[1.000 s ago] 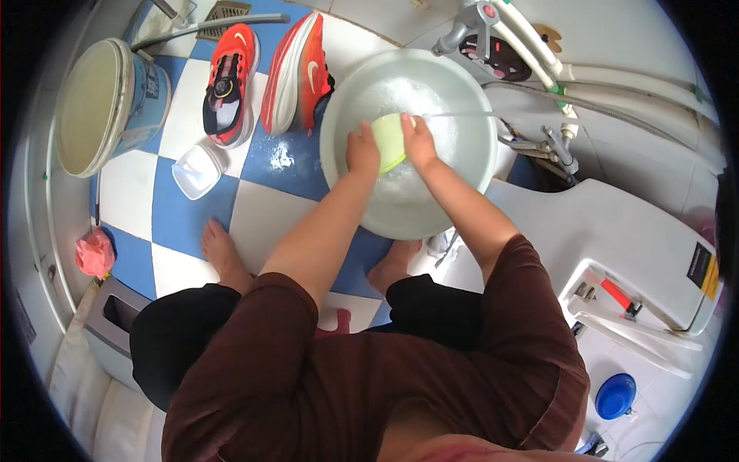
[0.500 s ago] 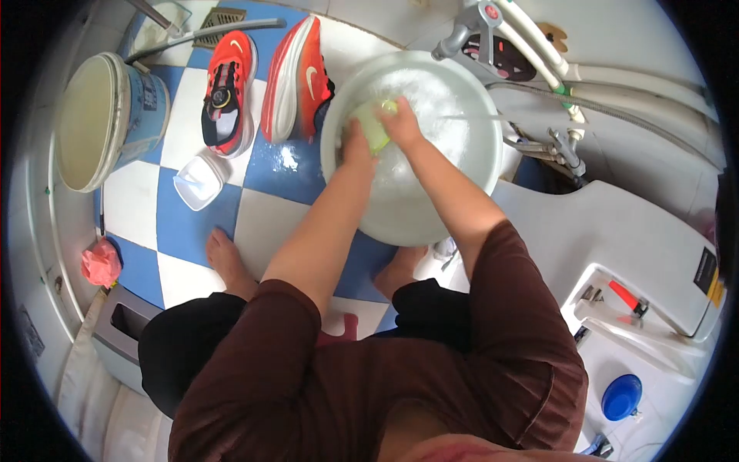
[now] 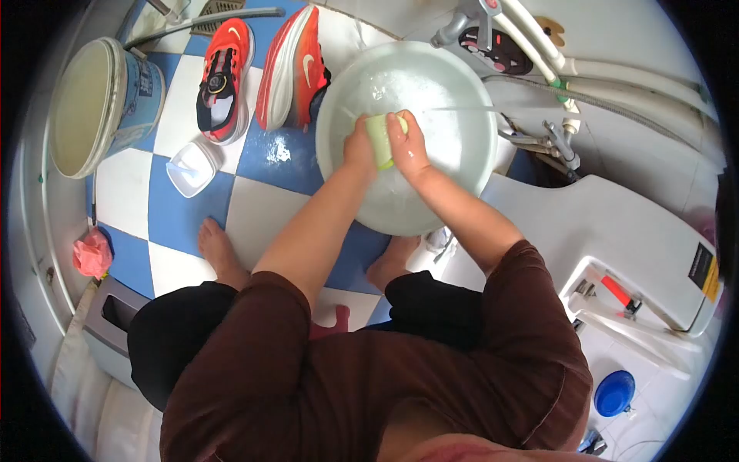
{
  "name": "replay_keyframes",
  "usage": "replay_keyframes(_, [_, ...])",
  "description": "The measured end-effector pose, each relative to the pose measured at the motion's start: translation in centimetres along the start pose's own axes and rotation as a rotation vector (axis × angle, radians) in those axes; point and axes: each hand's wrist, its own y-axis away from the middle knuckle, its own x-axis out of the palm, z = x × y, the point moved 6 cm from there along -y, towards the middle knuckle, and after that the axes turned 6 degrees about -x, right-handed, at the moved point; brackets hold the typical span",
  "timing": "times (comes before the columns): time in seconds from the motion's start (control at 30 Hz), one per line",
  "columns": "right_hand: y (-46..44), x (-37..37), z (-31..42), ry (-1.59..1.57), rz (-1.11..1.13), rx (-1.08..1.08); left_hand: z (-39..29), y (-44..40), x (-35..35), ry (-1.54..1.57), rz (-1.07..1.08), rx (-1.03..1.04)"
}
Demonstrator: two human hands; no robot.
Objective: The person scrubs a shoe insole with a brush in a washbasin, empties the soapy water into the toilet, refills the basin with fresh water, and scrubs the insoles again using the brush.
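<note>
A light green, sponge-like piece (image 3: 379, 137) with brighter green edges is held between my two hands over the white basin (image 3: 329, 165). My left hand (image 3: 359, 145) grips its left side, and my right hand (image 3: 408, 145) is wrapped round its right side. I cannot make out exactly what kind of thing it is. Below it, the basin holds foamy, cloudy water (image 3: 439, 165). Wet patches shine on my right hand.
An orange-red sneaker (image 3: 225, 81) stands upright, and a second sneaker (image 3: 289, 73) lies on its side. A white tub (image 3: 192, 171), a large bucket (image 3: 138, 104), a tap (image 3: 462, 27) and a grey-white appliance (image 3: 531, 208) surround the basin.
Both hands have shifted slightly right and lower in view, away from the basin's left rim. The light green piece now appears more upright and squeezed between them. The whole view has tilted a little.
</note>
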Motion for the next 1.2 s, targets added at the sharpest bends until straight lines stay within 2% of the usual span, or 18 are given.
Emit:
replay_keyframes(0.07, [-1.4,-1.5,-5.2,-0.006,-0.059,0.065,-1.1,-0.1,-0.1,-0.399,-0.101,0.145])
replay_keyframes(0.17, [-1.6,-5.6,-9.0,0.223,-0.237,0.275,2.5,-3.2,-0.6,-0.801,-0.292,0.224])
replay_keyframes(0.2, [-1.9,-5.7,-12.8,0.211,-0.271,0.209,2.7,-2.8,-0.6,-0.828,-0.317,0.138])
replay_keyframes(0.27, [-0.3,-3.8,-13.9,0.444,-0.096,0.092,2.4,-1.3,-0.6,-0.872,-0.369,-0.036])
replay_keyframes(0.3, [0.4,-3.0,-13.9,0.560,-0.005,0.035,3.1,-3.0,-0.8,-0.961,-0.298,0.014])
replay_keyframes(0.33, [-1.1,-3.3,-13.6,0.593,0.187,0.064,4.2,-6.1,-1.8,-1.046,-0.228,0.065])
replay_keyframes(0.43, [-6.0,-5.4,-11.2,0.786,0.124,0.401,3.3,-7.4,-1.2,-0.975,-0.152,0.231])
replay_keyframes(0.47, [-6.7,-5.3,-10.2,0.612,0.037,0.370,2.6,-6.3,-0.8,-0.834,-0.174,0.203])
replay_keyframes(0.5, [-6.5,-3.8,-9.8,0.525,0.026,0.235,1.8,-5.1,-0.4,-0.691,-0.199,0.182])
replay_keyframes(0.57, [-6.0,-0.9,-8.8,0.346,0.008,-0.045,-0.2,-1.5,0.1,-0.270,-0.306,-0.005])
replay_keyframes(0.67, [-2.9,0.0,-4.4,0.095,0.236,0.066,-1.4,-2.6,-1.8,-0.068,-0.197,-0.188])
replay_keyframes(0.77, [-0.7,-0.9,-1.3,-0.032,0.301,-0.096,-1.8,-1.6,-0.3,0.012,-0.050,-0.104])
replay_keyframes(0.87, [1.1,-0.7,0.5,-0.101,0.165,-0.111,-0.9,-3.0,-0.7,-0.305,-0.035,0.028])
replay_keyframes(0.97, [0.1,-1.3,-1.8,-0.084,0.243,0.214,0.6,-5.8,-2.9,-0.518,-0.378,0.261])
replay_keyframes(1.07, [-2.9,-4.9,-9.7,0.179,0.031,0.331,-1.6,-2.2,-0.5,-0.828,-0.175,0.350])
replay_keyframes(1.17, [-2.1,-5.0,-13.2,0.606,-0.197,0.082,-0.7,-1.8,-0.4,-1.137,-0.388,0.518])
replay_keyframes(1.2, [-1.2,-3.7,-12.6,0.508,0.040,0.264,-0.7,-1.6,-0.4,-1.069,-0.393,0.471])
